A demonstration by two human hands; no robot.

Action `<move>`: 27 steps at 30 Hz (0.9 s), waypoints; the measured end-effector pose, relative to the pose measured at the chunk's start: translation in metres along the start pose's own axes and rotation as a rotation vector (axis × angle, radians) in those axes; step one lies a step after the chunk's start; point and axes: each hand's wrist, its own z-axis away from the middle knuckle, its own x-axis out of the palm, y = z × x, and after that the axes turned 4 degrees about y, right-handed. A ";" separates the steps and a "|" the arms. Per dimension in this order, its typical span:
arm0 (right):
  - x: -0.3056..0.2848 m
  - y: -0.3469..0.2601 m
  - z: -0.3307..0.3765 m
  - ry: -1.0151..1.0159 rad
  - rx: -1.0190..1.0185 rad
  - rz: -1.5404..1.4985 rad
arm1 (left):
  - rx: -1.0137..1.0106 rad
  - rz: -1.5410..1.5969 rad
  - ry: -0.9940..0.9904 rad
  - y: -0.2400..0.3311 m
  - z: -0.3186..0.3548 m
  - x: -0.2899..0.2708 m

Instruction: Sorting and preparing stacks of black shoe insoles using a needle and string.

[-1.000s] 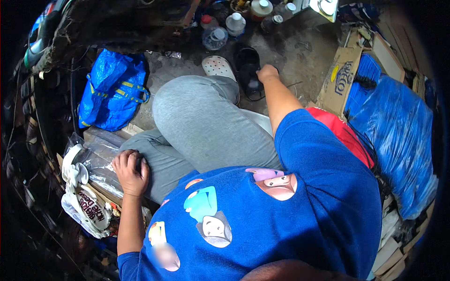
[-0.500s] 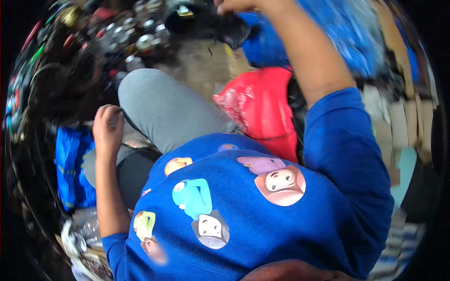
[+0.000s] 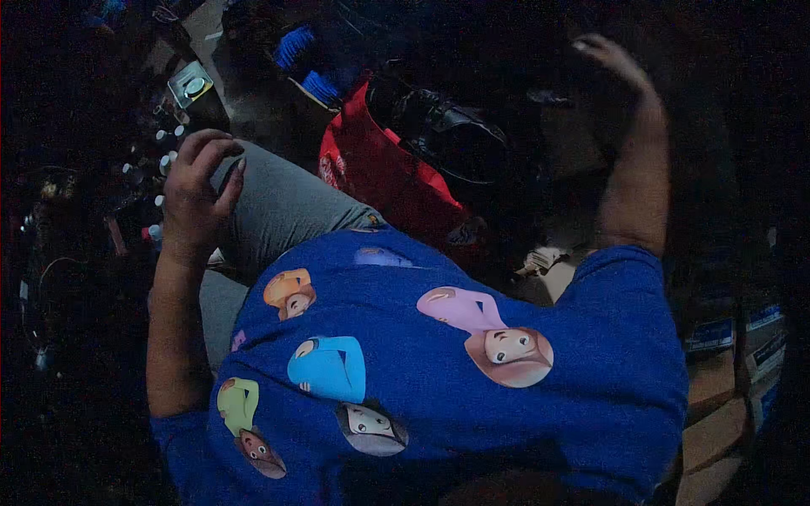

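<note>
My left hand [image 3: 199,184] is raised beside my grey-trousered knee [image 3: 283,190]. Its fingers curl loosely, the thumb stands apart, and nothing shows between them. Out at the upper right, my right hand [image 3: 614,61] is stretched away from my body over a dark area, its fingers extended and slightly blurred. No held thing is visible there. Between the two arms lies a red plastic bag [image 3: 384,173], nearest to my knee. A shiny black bag or bundle [image 3: 451,126] rests against the red bag's far right side.
Several small bottles with pale caps [image 3: 164,160] stand beyond my left hand. Near them is a square pale item with a round top [image 3: 192,84]. Blue bristly-looking pieces [image 3: 308,67] lie farther off. Cardboard boxes [image 3: 713,375] are at the right. Deep shadow hides much else.
The picture has turned much darker. My right hand has swung from the top middle to the upper right. My left hand has risen slightly, its fingers now more spread.
</note>
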 end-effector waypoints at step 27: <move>0.054 -0.236 -0.074 0.573 -0.618 -0.257 | -0.150 -0.182 0.161 0.009 0.046 -0.027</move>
